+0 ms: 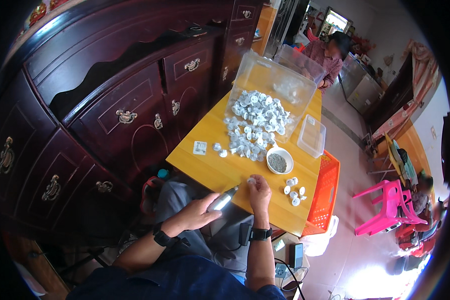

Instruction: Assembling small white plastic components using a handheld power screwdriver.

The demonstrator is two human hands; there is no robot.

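Note:
My left hand [199, 212] is wrapped round a silver, pen-like power screwdriver [222, 199], its thin tip pointing at my right hand. Between the fingertips of my right hand [260, 194] is a small white plastic disc [250, 181], just over the near edge of the yellow table [200, 162]. The tip and the disc look close, but I cannot tell whether they touch. A white bowl [290, 161] of tiny grey metal pieces, perhaps screws, stands beyond my right hand. Several white plastic parts [295, 195] lie in a small group right of that hand.
A large clear bin [301, 97] lies tipped, a heap of white parts [260, 109] spilling from it. Beside it is a shallow clear box [312, 135]. A dark cabinet [135, 105] borders the left; an orange crate [326, 187] stands right. Another person [327, 57] is beyond the table.

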